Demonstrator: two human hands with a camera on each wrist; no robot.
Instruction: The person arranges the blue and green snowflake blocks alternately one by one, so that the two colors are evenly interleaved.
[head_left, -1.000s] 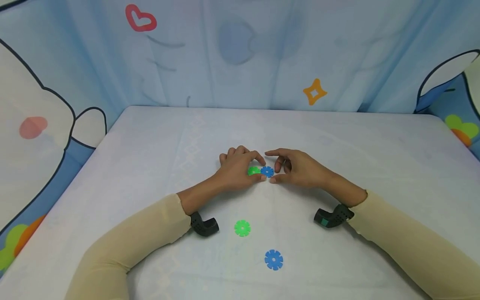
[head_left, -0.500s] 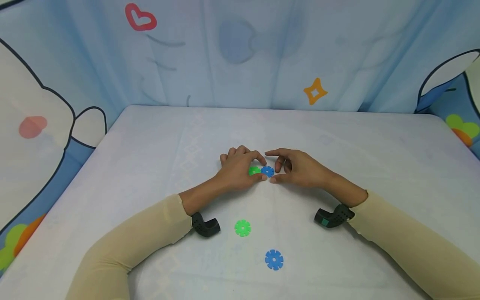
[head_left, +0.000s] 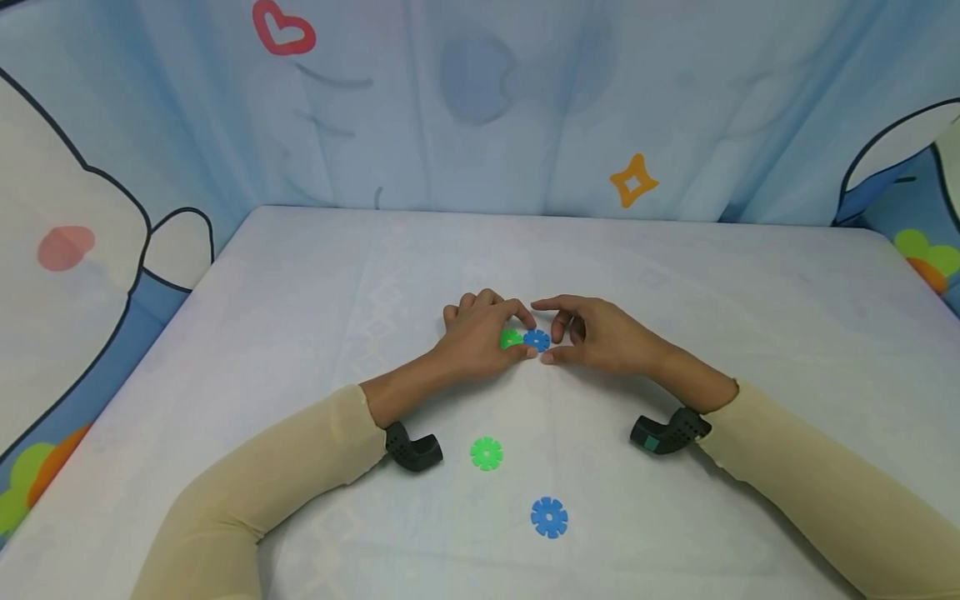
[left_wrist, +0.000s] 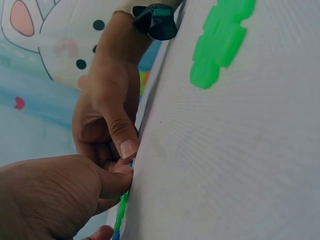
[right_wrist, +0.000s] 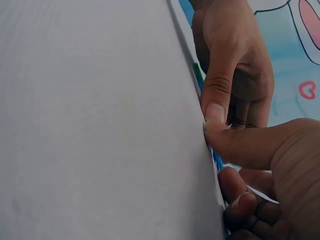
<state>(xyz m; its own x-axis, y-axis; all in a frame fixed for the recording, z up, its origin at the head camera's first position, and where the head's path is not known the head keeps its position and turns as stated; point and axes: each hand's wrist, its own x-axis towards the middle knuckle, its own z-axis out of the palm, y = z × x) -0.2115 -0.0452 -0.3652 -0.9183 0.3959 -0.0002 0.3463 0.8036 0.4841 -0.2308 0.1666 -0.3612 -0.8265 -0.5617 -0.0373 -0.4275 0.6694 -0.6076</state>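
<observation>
In the head view, a blue interlocking snowflake disc (head_left: 536,340) lies mid-table, against or joined to a green snowflake disc (head_left: 512,338) on its left. My left hand (head_left: 480,340) arches over the green one, with its thumb and index fingertip at the near and far edges of the blue disc, pinching it. From the right, my right hand (head_left: 600,335) reaches the same spot. Its index finger stretches past the blue disc and its thumb meets the left thumb, with the other fingers loosely bent. In the left wrist view, more blue (left_wrist: 116,234) shows beneath my left hand.
Nearer the front lie a loose green snowflake disc (head_left: 487,454) and a loose blue snowflake disc (head_left: 549,517). A white cloth covers the table (head_left: 720,283). Behind it hangs a light blue printed curtain (head_left: 480,150). Both wrists wear black camera mounts (head_left: 414,450).
Both hands and the discs keep nearly the same pose. The head view has shifted slightly.
</observation>
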